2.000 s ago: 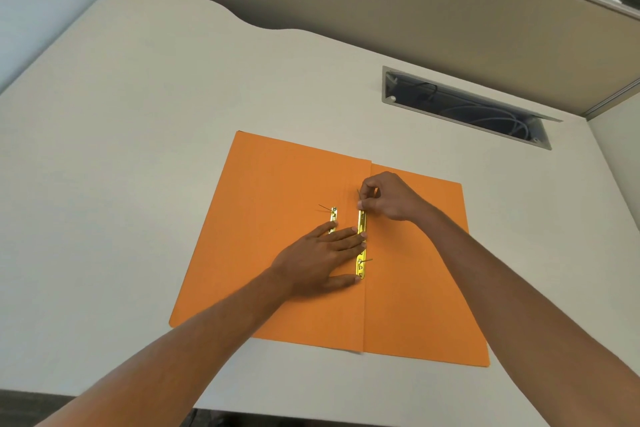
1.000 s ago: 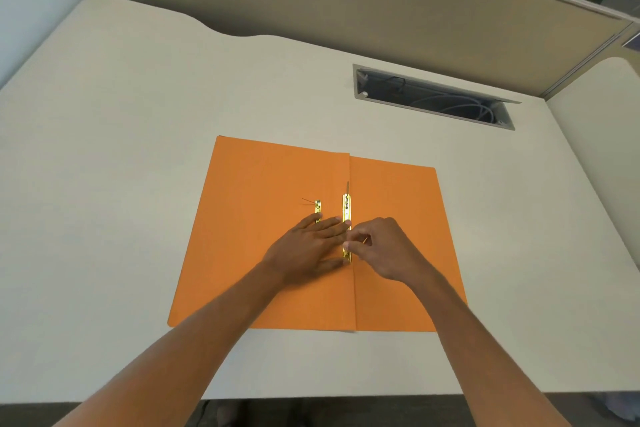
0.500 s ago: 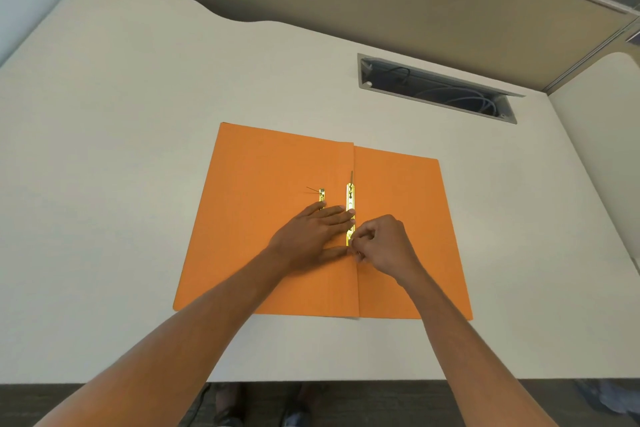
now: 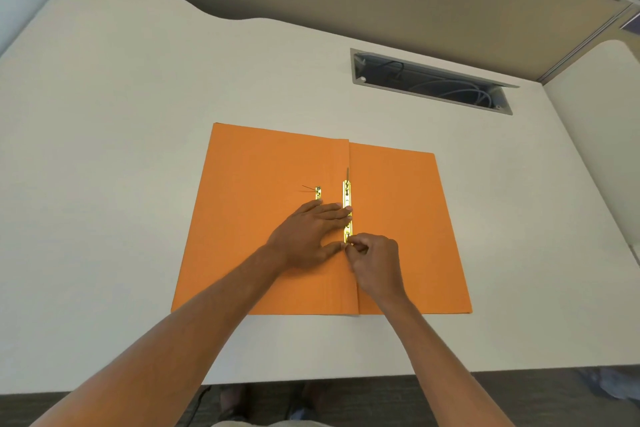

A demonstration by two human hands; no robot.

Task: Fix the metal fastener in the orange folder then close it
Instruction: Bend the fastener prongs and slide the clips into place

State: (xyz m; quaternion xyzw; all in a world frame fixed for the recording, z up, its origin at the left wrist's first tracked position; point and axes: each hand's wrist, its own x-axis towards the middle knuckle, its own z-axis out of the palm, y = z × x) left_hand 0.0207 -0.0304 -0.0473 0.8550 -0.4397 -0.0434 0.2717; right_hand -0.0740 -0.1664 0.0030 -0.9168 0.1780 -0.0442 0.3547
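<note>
One counter [image 4: 121, 149]. One orange folder [image 4: 398, 218] lies open flat on it. Two hands: left hand [image 4: 308, 236] flat, fingers spread on folder; right hand [image 4: 375, 262] fingers pinch lower end of fastener bar [image 4: 347, 198] at the fold. One smaller fastener piece [image 4: 318, 192] just left.

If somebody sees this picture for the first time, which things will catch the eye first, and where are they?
The open orange folder lies flat in the middle of the pale desk, the strongest colour in view. Along its centre fold runs a shiny metal fastener; the left hand presses flat beside it while the right hand pinches at its near end. Behind, on the right, a cable slot opens in the desk.
</note>
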